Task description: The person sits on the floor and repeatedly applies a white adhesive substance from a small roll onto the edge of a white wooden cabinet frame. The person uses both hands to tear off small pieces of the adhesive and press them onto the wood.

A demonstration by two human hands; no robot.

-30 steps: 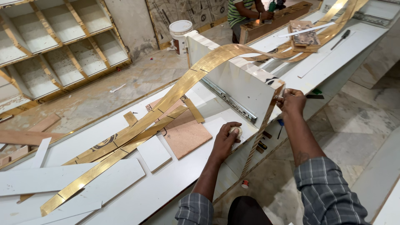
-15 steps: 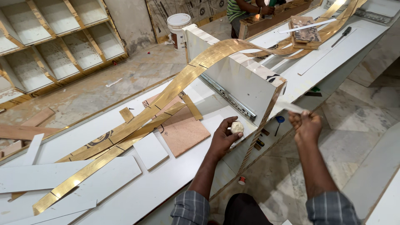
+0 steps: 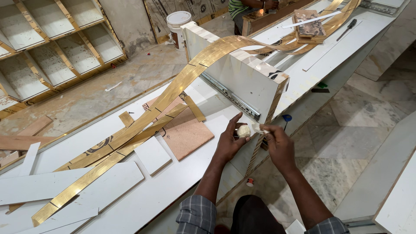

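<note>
Looking down from the head view, your left hand [image 3: 228, 145] pinches a small pale roll [image 3: 243, 131] at the near edge of the white workbench [image 3: 173, 190], fingers closed around it. Your right hand [image 3: 279, 147] sits just beside it, fingertips clamped on a thin white strip [image 3: 260, 128], below the upright white drawer panel [image 3: 236, 76] with the gold edge band [image 3: 143, 119] draped over it.
</note>
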